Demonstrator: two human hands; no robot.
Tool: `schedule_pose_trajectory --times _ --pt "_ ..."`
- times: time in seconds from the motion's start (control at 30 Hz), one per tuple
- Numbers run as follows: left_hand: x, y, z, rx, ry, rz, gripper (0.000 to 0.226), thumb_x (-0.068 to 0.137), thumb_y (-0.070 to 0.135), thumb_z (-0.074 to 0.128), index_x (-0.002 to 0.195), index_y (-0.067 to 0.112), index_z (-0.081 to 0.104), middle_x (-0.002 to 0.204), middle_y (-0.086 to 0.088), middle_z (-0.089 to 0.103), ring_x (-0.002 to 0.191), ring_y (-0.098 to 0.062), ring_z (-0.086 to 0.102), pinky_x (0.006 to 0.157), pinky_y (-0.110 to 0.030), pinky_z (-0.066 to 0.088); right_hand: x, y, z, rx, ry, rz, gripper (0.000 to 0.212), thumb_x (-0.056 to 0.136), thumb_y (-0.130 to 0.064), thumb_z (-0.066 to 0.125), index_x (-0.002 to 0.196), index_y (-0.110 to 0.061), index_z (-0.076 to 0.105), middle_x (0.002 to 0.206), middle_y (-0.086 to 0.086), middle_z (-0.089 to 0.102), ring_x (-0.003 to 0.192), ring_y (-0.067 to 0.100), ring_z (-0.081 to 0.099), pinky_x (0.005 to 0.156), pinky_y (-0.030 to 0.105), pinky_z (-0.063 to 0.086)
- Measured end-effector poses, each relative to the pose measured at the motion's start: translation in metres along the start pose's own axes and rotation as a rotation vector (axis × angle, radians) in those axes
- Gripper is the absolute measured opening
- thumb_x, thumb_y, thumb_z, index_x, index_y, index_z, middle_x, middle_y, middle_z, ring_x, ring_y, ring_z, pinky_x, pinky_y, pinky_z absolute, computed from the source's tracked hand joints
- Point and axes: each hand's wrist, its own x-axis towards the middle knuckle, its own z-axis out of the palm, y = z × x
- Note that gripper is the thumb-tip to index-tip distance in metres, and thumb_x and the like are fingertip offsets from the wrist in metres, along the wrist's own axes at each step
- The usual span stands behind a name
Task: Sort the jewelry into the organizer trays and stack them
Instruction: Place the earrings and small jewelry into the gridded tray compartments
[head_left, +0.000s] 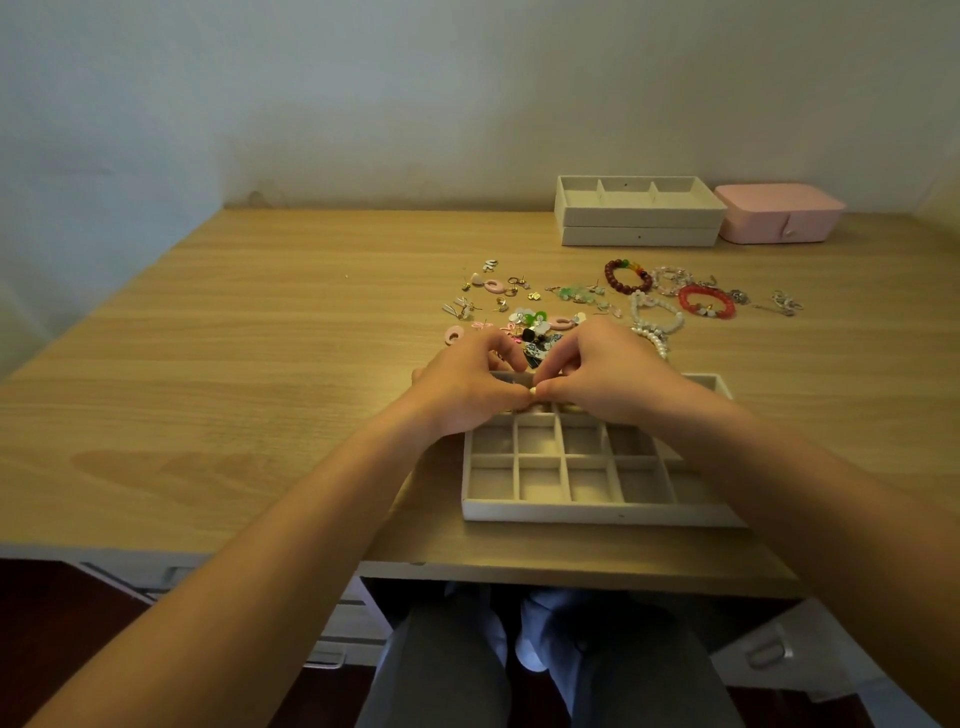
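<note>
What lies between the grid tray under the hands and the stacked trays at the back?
Head view: scattered earrings and bead bracelets, then a bare strip of desk before the stacked trays.

Three organizer trays (597, 512) (639, 215) (639, 236), one pink box (779, 218), two hands (457, 395) (608, 374), two red bracelets (627, 277) (706, 301)

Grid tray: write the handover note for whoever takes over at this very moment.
Left hand and right hand: both pinch one small pale piece over the far row of the grid tray.
Earrings and bracelets lie loose on the table beyond it. Two trays sit stacked at the back, beside a pink box.
Done: little; the grid tray's near rows hold nothing.
Left: sort nearly all the jewelry, then stack the trays.
</note>
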Motion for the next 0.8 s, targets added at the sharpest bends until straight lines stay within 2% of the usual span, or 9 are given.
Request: schedule_pose_trajectory --times 0.07,0.2,0.3,0.4,0.57,0.7,0.8 --pt "0.004 -0.002 0.004 0.017 -0.013 -0.042 0.054 0.034 0.061 0.069 0.083 0.04 0.057 0.075 0.012 0.063 0.076 -0.018 0.06 0.096 -0.061 0.048 0.0 0.0 0.001 -0.03 0.015 -0.009 0.006 0.086 -0.025 0.079 0.09 -0.023 0.083 0.065 -0.015 0.055 0.061 0.003 0.048 0.053 0.021 0.033" --pt "0.004 0.003 0.005 0.054 -0.052 -0.09 0.058 0.031 0.059 0.063 0.084 0.037 0.056 0.072 0.009 0.065 0.078 -0.022 0.061 0.096 -0.062 0.047 -0.002 0.001 0.008 -0.065 0.084 -0.032 0.008 0.085 -0.02 0.078 0.088 -0.024 0.084 0.066 -0.014 0.059 0.063 0.003 0.05 0.052 0.019 0.034" --pt "0.005 0.005 0.004 0.051 -0.088 -0.099 0.054 0.031 0.056 0.063 0.084 0.046 0.057 0.071 0.006 0.064 0.077 -0.023 0.06 0.098 -0.065 0.046 -0.003 0.002 0.013 -0.042 0.129 -0.039 0.008 0.085 -0.019 0.079 0.09 -0.023 0.084 0.068 -0.01 0.062 0.065 0.004 0.052 0.054 0.017 0.036" --pt "0.005 0.007 0.004 0.051 -0.109 -0.104 0.045 0.039 0.05 0.068 0.083 0.047 0.059 0.07 0.009 0.062 0.079 -0.023 0.059 0.1 -0.065 0.044 -0.005 0.005 0.015 0.01 0.185 -0.023 0.007 0.083 -0.02 0.081 0.088 -0.023 0.084 0.068 -0.012 0.062 0.066 0.003 0.053 0.055 0.015 0.035" --pt "0.003 0.008 0.003 0.048 -0.107 -0.105 0.033 0.042 0.046 0.066 0.074 0.049 0.062 0.052 0.021 0.057 0.076 -0.018 0.056 0.101 -0.061 0.044 -0.006 0.007 0.013 0.024 0.224 0.012 0.008 0.079 -0.019 0.081 0.076 -0.025 0.078 0.07 -0.011 0.063 0.067 0.003 0.054 0.054 0.016 0.034" --pt "0.004 0.009 0.003 0.042 -0.096 -0.108 0.036 0.041 0.044 0.066 0.077 0.041 0.065 0.066 0.015 0.06 0.081 -0.02 0.058 0.101 -0.06 0.044 -0.002 0.006 0.013 0.02 0.219 0.031 0.016 0.076 -0.015 0.078 0.069 -0.028 0.071 0.071 -0.011 0.062 0.069 0.007 0.056 0.053 0.019 0.036" --pt "0.006 0.007 0.005 0.044 -0.087 -0.104 0.036 0.045 0.042 0.067 0.08 0.035 0.066 0.069 0.011 0.059 0.081 -0.02 0.058 0.1 -0.059 0.045 -0.002 0.004 0.013 -0.005 0.207 -0.033 0.015 0.079 -0.013 0.075 0.077 -0.027 0.076 0.072 -0.015 0.057 0.07 0.007 0.054 0.057 0.022 0.037"
